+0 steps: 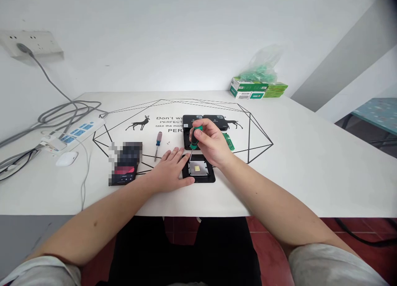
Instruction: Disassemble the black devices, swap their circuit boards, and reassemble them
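Observation:
My right hand (212,143) is closed around a screwdriver (194,139) with a green and black handle. Its shaft points down at the upper left corner of a black plastic housing (208,179). Inside that housing lies a silver metal plate (203,170) with a small yellowish pad (197,169) on it. My left hand (170,170) lies flat with fingers spread, its thumb and fingertips against the housing's left side. Behind my right hand are two black box-shaped devices (216,121), another black housing part (186,140) and a green circuit board (230,142), all partly covered.
A second screwdriver (158,143) lies left of the housing, beside tiny screws (168,143). Further left are a phone (127,170), a white earbud case (67,158) and a power strip (79,133) with cables. Green and white boxes (249,88) under a plastic bag stand at the back.

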Motion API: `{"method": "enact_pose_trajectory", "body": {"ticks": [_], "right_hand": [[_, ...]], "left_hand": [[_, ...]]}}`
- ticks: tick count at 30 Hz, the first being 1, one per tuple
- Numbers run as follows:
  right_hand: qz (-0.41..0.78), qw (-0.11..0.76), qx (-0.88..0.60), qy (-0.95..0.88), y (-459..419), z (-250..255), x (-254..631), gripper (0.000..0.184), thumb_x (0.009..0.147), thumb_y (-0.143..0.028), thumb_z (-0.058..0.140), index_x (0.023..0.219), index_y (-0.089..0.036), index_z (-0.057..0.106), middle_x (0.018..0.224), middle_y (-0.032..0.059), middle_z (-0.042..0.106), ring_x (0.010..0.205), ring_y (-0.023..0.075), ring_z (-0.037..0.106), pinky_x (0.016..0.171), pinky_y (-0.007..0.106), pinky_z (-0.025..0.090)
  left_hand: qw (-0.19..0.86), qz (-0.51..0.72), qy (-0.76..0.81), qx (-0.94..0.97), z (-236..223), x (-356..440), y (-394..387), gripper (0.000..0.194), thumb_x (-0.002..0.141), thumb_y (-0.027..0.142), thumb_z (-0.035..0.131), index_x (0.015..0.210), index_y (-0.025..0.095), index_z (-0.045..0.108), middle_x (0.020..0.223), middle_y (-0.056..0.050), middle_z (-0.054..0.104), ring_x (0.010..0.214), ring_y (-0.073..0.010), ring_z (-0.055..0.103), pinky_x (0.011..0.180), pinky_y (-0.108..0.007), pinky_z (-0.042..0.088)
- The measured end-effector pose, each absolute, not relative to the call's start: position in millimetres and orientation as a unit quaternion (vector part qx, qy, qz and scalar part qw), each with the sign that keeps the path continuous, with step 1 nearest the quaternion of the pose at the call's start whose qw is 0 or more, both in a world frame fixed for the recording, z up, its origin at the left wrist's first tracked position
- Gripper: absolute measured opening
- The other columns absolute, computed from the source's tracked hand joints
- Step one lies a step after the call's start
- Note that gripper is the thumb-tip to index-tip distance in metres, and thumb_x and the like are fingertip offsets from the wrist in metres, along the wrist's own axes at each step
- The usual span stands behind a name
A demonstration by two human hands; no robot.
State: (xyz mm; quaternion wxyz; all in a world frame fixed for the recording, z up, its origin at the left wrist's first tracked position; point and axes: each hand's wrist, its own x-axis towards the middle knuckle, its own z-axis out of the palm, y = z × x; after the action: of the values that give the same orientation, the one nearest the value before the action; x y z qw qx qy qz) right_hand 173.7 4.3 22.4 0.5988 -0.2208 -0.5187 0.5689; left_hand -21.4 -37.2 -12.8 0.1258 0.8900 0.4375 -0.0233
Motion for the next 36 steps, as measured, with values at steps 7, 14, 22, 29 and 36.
{"method": "enact_pose_trajectory", "body": {"ticks": [7, 14, 22, 29, 36], "right_hand": [[0.604, 0.591, -0.207, -0.493, 2, 26, 173, 0.035, 0.091, -0.060, 0.074, 0.106, -0.029, 0.069, 0.092, 0.0009, 0.069, 0.088, 0.0190, 0.067, 0.077, 0.036, 0.054], [0.516, 0.601, -0.256, -0.554, 0, 23, 172, 0.040, 0.077, -0.053, 0.091, 0.104, -0.032, 0.072, 0.099, -0.0011, 0.066, 0.086, 0.0158, 0.059, 0.080, 0.033, 0.053], [0.543, 0.601, -0.245, -0.532, -3, 24, 170, 0.038, 0.097, -0.065, 0.063, 0.114, -0.032, 0.070, 0.103, 0.0035, 0.072, 0.100, 0.0223, 0.068, 0.088, 0.042, 0.058], [0.442, 0.633, -0.274, -0.574, -2, 24, 169, 0.028, 0.080, -0.044, 0.088, 0.104, -0.035, 0.077, 0.112, 0.0011, 0.068, 0.098, 0.0196, 0.060, 0.086, 0.039, 0.057], [0.513, 0.630, -0.276, -0.514, -5, 23, 170, 0.026, 0.098, -0.044, 0.059, 0.115, -0.030, 0.075, 0.105, 0.0035, 0.075, 0.099, 0.0221, 0.069, 0.099, 0.047, 0.058]], "left_hand": [[0.134, -0.041, 0.442, 0.886, -6, -19, -39, 0.099, 0.104, 0.079, 0.039, 0.174, 0.011, 0.022, 0.182, -0.021, 0.010, 0.169, -0.0392, 0.004, 0.135, -0.058, 0.009], [0.147, -0.026, 0.437, 0.887, -7, -22, -37, 0.098, 0.103, 0.081, 0.039, 0.175, 0.016, 0.023, 0.182, -0.019, 0.010, 0.169, -0.0402, 0.004, 0.135, -0.059, 0.009], [0.141, 0.001, 0.428, 0.893, -17, -26, -33, 0.097, 0.102, 0.082, 0.041, 0.175, 0.020, 0.026, 0.182, -0.015, 0.015, 0.169, -0.0405, 0.008, 0.135, -0.059, 0.010], [0.144, 0.002, 0.427, 0.893, -15, -27, -33, 0.096, 0.102, 0.082, 0.042, 0.175, 0.023, 0.026, 0.183, -0.013, 0.014, 0.169, -0.0413, 0.008, 0.135, -0.059, 0.011], [0.160, -0.003, 0.440, 0.884, -10, -24, -34, 0.087, 0.107, 0.077, 0.032, 0.173, 0.019, 0.030, 0.182, -0.017, 0.017, 0.169, -0.0392, 0.009, 0.134, -0.060, 0.012]]}}
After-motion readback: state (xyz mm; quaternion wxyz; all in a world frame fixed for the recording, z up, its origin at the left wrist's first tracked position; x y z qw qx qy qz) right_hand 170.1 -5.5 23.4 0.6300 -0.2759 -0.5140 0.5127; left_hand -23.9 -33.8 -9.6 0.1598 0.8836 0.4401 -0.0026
